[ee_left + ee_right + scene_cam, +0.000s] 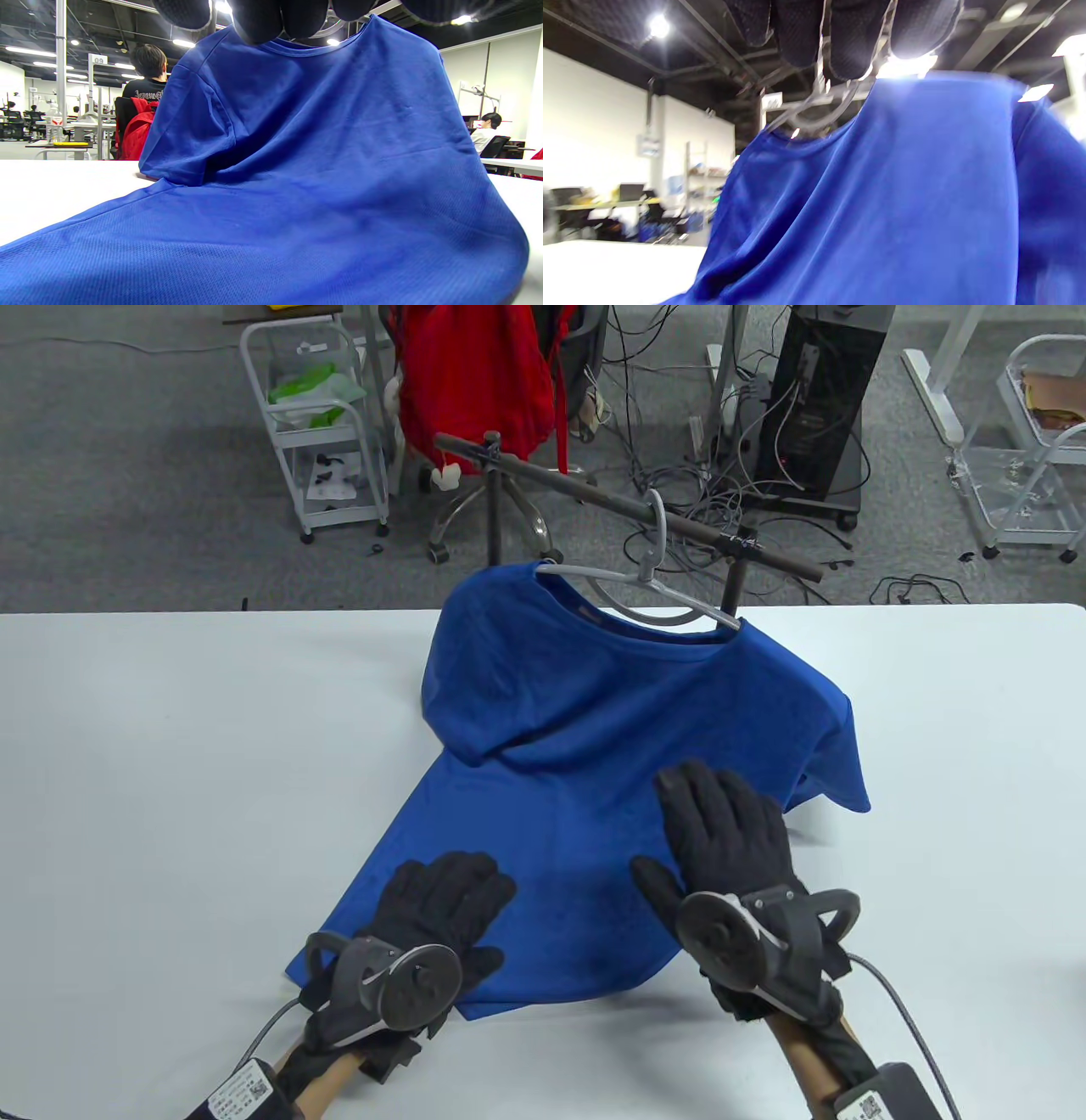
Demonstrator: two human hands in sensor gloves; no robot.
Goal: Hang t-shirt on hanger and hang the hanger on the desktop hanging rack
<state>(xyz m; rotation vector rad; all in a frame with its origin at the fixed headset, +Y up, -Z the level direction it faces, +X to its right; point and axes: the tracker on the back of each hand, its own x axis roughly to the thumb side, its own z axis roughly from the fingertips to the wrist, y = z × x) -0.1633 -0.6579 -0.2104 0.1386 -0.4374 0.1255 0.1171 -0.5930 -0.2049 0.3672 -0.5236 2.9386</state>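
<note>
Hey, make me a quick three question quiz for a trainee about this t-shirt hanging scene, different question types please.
1. True or false: the hanger hooks over the rack bar.
2. Which hand lies farther up the blue t-shirt: A left hand, B right hand?
3. Fill in: the shirt's lower hem rests on the white ___.

Key: 1 true; 2 B; 3 table.

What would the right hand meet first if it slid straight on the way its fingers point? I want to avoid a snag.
Likely the t-shirt's rising front, where it lifts toward the hanger; the right hand already lies flat on it.
</note>
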